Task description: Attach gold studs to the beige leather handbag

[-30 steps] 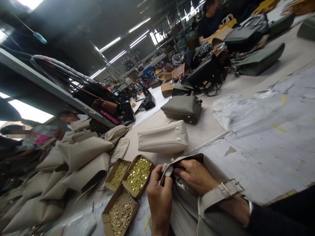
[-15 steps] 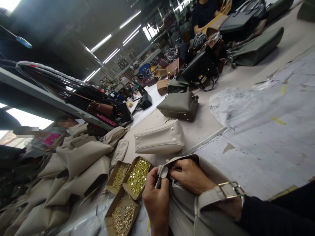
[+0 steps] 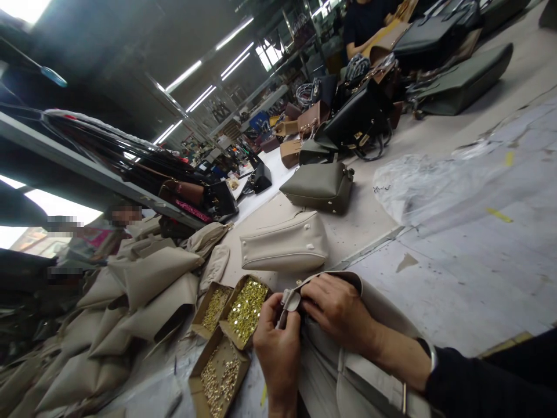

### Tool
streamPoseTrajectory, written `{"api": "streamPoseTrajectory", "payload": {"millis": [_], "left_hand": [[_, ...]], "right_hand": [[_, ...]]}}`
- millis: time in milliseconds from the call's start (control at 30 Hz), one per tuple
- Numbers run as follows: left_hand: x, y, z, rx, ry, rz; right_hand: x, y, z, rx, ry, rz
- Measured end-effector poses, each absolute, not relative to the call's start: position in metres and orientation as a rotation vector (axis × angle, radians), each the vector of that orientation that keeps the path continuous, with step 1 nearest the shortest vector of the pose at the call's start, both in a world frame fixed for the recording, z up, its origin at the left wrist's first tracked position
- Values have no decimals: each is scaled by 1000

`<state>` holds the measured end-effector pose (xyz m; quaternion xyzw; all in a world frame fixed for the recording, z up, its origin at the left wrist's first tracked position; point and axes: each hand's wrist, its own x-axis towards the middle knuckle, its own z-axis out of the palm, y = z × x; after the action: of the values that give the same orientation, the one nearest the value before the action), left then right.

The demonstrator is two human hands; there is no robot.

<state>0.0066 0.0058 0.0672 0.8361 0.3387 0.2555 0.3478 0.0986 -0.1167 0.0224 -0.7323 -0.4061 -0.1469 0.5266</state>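
Observation:
A beige handbag (image 3: pixel 385 302) lies in front of me with its top edge toward my hands. My left hand (image 3: pixel 278 342) pinches a small beige tab (image 3: pixel 290 300) at the bag's edge between thumb and fingers. Close beside it, my right hand (image 3: pixel 337 305) is closed on the rim of the bag, its fingertips partly hidden behind the edge. A small gold-coloured fitting (image 3: pixel 299 283) shows just above the tab. Below my right forearm hangs the bag's strap (image 3: pixel 376 377), its buckle (image 3: pixel 404 397) partly in view.
Cardboard trays of small gold metal pieces (image 3: pixel 248 307) stand left of my hands, another tray (image 3: pixel 220 371) nearer. A finished-looking beige bag (image 3: pixel 285 242) and an olive bag (image 3: pixel 319 184) lie beyond. Beige bag pieces (image 3: pixel 161 273) pile up left. People work farther off.
The buckled strap has slipped off my right wrist and dropped below the forearm. My right hand has turned slightly, back of the hand higher. My left hand keeps its pinch on the tab.

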Motion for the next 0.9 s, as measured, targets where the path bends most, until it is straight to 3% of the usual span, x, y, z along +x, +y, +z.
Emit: {"api": "streamPoseTrajectory", "payload": {"millis": [300, 633, 900], "left_hand": [[-5, 10, 55, 2277, 685, 807], [-10, 5, 62, 2248, 612, 779], [-6, 10, 67, 2199, 554, 649]], "right_hand": [[109, -117, 32, -1730, -1282, -537], [129, -117, 41, -1601, -1344, 45], [139, -110, 35, -1462, -1236, 250]]}}
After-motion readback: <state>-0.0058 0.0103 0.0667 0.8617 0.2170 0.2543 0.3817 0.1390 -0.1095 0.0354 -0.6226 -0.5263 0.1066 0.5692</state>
